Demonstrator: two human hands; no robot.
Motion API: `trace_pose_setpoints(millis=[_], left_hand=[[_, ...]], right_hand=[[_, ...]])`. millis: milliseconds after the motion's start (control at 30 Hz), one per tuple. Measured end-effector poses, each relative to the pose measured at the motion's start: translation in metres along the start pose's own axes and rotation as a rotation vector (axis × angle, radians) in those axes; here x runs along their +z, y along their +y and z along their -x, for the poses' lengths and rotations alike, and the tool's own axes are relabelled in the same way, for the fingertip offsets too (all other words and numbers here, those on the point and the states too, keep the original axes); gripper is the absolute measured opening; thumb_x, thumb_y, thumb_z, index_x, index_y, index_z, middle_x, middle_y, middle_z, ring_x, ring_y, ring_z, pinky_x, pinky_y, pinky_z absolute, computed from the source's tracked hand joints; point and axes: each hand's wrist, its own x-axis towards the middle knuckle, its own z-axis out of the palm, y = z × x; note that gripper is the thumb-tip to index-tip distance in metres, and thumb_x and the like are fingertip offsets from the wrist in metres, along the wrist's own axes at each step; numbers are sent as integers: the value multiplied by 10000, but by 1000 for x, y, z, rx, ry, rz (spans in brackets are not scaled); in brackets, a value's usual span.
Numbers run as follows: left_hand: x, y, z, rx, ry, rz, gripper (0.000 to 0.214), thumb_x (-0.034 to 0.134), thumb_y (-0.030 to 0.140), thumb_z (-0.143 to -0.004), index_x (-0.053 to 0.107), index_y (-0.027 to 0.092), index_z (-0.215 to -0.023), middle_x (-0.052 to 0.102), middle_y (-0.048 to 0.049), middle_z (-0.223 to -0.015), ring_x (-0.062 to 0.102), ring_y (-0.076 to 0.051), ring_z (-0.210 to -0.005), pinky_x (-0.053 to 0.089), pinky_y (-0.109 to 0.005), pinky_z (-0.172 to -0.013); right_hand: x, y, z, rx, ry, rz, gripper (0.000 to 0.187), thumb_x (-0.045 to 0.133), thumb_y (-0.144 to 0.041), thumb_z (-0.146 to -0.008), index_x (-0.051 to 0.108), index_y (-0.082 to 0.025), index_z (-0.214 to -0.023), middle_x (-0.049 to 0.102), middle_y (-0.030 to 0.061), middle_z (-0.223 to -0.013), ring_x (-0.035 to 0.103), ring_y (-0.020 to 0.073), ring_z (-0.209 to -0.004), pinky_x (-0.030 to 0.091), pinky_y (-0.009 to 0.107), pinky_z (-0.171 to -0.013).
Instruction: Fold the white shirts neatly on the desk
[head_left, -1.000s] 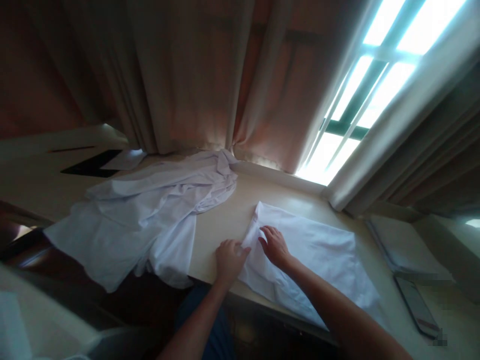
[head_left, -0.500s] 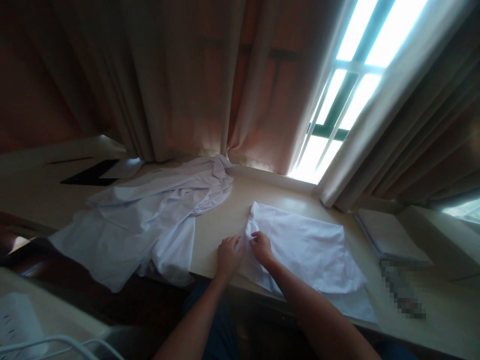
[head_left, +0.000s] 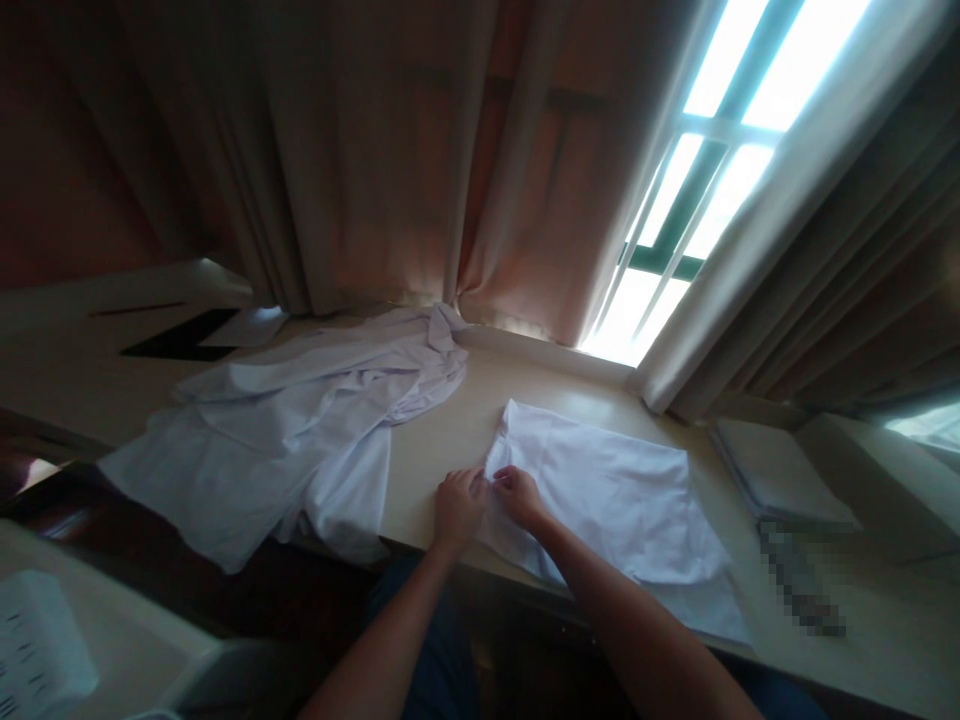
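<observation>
A flat white cloth [head_left: 622, 500] lies on the pale tabletop [head_left: 442, 430] in front of me. My left hand [head_left: 457, 508] and my right hand [head_left: 517, 495] meet at its left edge, both with fingers curled and pinching the fabric there. A crumpled heap of white garments [head_left: 300, 420] lies to the left, partly hanging over the table's front edge.
Beige curtains [head_left: 375, 150] hang behind the table, with a bright window [head_left: 705, 190] at the right. A flat stack of pale folded items [head_left: 780, 475] lies at the far right. A dark flat object [head_left: 180, 335] sits at the back left.
My right hand has slid from on top of the cloth down to its left edge, meeting my left hand. Both now pinch the fabric. The view shifted slightly.
</observation>
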Motion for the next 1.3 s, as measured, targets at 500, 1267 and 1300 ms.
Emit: trace_pose_setpoints(millis=[500,1267,1300], left_hand=[[-1,12,7,144,-132,-230,264,465,264,-886,682,250,-1037,637,-98,-1066,531,-236,-1041,396,-376,-851],[-12,-6,31,227,-234,-251,650,459,403,-890,244,245,-1483,281,-82,-1535,241,-267,-1413,229,-485,-1129],[-11,-7,31,221,-239,-256,632,458,403,-890,274,240,-1473,303,-87,-1526,253,-268,-1409,221,-485,-1134]], right_hand=[[-31,-9,7,-171,1,369,536,413,-83,-825,521,-206,-1335,477,93,-1392,410,258,-1262,293,403,-1053],[-41,-8,-109,-258,-89,748,607,250,-489,-982,162,-206,-1512,96,57,-1575,40,230,-1444,58,482,-1140],[-40,-5,-116,-238,-122,752,625,240,-517,-977,165,-202,-1512,104,64,-1573,45,238,-1444,57,491,-1138]])
